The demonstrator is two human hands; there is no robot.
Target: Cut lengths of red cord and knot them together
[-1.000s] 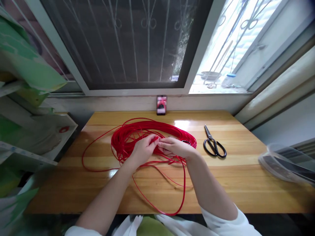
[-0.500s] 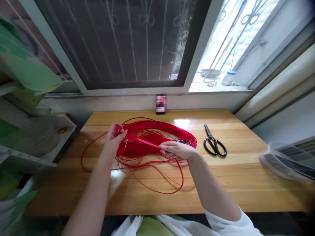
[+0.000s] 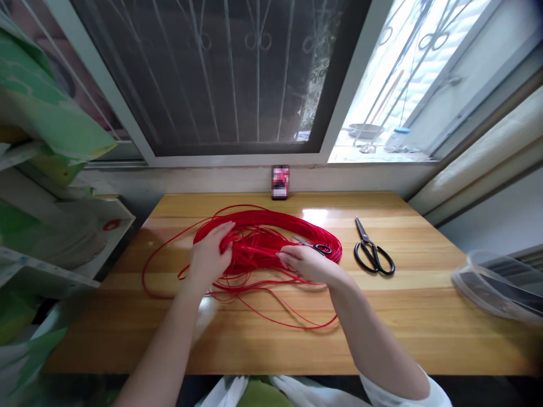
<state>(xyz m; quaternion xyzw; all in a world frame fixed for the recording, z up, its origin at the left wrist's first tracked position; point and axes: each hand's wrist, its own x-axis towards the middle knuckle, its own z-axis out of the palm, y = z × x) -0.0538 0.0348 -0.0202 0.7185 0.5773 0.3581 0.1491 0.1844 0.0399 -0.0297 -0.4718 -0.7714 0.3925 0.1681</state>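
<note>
A large loose coil of red cord (image 3: 271, 219) lies on the wooden table in front of me. At its left side my left hand (image 3: 212, 254) is curled round strands of the cord, back of the hand facing up; its fingertips are partly hidden in the red. My right hand (image 3: 307, 263) pinches the cord at the right, thumb and fingers together. Strands run between the two hands. Small scissors with dark handles (image 3: 322, 249) rest on the coil just behind my right hand.
Larger black-handled scissors (image 3: 371, 254) lie right of the coil. A phone (image 3: 280, 182) leans at the back wall. A clear plastic container (image 3: 492, 282) stands at the right edge. White shelves (image 3: 121, 217) are at the left, and a window is behind the table.
My left hand has moved right and down from the coil's outer left edge onto the cord, closer to my right hand. The strands between them are less taut. My right hand has barely moved.
</note>
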